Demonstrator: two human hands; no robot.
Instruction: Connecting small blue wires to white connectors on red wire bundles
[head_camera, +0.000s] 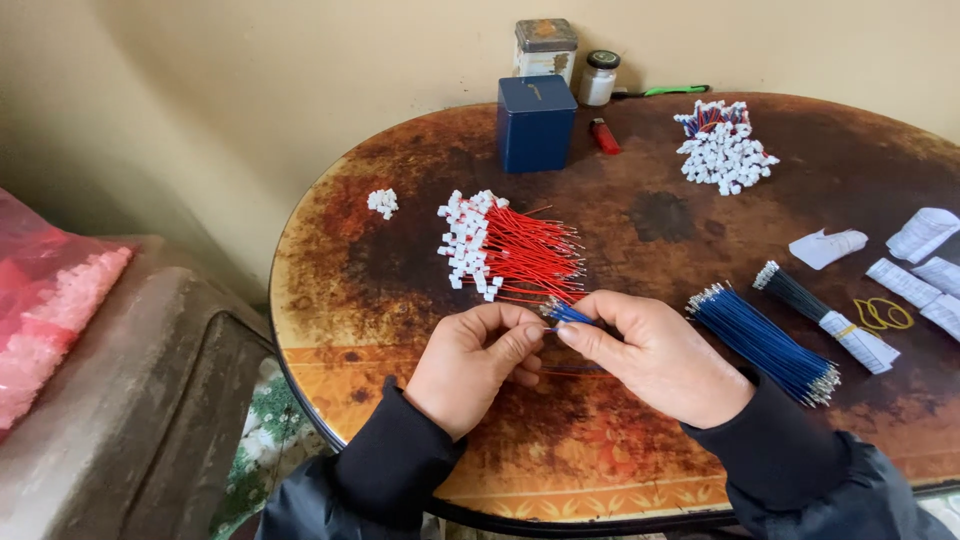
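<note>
Both hands, left hand (470, 362) and right hand (655, 352), pinch short blue wires (566, 314) between thumbs and forefingers, red wires (515, 250) just beyond the fingertips.

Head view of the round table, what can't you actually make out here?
- Blue wires between the left hand and right hand: fingers hide most of their length and any connector.
- Paper slips: cut off by the right edge.
- Pink bag: cut off at the left edge, contents blurred.
- Green-handled tool: partly hidden behind the small jar.
</note>
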